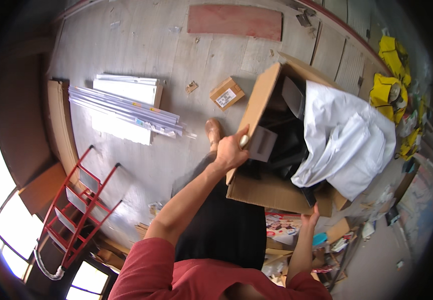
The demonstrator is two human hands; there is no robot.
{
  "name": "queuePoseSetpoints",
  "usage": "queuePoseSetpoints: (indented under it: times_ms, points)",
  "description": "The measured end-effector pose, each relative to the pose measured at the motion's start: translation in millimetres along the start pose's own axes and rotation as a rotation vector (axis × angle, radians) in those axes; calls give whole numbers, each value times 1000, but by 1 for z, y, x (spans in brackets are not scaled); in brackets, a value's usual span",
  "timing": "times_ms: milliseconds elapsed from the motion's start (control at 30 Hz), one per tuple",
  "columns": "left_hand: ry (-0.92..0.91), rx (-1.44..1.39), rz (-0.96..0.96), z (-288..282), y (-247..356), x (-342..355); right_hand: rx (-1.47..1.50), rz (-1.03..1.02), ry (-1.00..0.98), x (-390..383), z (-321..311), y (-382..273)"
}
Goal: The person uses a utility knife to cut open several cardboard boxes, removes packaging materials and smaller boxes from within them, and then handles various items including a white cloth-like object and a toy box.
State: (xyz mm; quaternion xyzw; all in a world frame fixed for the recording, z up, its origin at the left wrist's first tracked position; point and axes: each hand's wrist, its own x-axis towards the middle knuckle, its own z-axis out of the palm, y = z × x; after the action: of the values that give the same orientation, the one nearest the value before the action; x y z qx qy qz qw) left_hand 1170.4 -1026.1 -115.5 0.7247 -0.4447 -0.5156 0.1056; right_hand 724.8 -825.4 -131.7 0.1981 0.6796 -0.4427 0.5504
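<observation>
— grey wooden floor (pixel 141 45) all round, worn boards. what sits at the far left?

— a red hand truck (pixel 79 205) lying by the bright windows, then a stack of white panels (pixel 126 107) with long clear-wrapped strips (pixel 126 107) laid across them. a small cardboard packet (pixel 226 93) lies further along, near a brown shoe (pixel 213 131).

— and the left hand (pixel 231 150)?

— its grip is closed on the raised flap of a big open cardboard box (pixel 266 192), thumb over the flap's edge, just beside a grey foam block (pixel 262 144) inside.

— what else is in the box?

— dark parts, and a white plastic sheet (pixel 349 135) spilling over its right side.

— the right hand (pixel 310 216)?

— fingers spread wide, holding nothing, just at the box's lower right corner. whether it touches the cardboard, i cannot tell. yellow bags (pixel 389 90) lie far right.
</observation>
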Motion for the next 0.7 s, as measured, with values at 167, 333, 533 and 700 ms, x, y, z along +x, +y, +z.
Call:
queuePoseSetpoints:
  times_ms: [167,333,533,700]
  points:
    - [-147,-134,-17,-25,18,-38,-43,-95,184,-105,-5,-49]
    - [-41,-250,-37,-105,-1,-84,-187,-205,72,-184,88,-42]
    - [280,-385,12,-243,3,-168,-289,-184,-208,-238,199,-56]
    - [517,-766,-75,-324,-34,-276,-463,-210,-525,-298,342,-23]
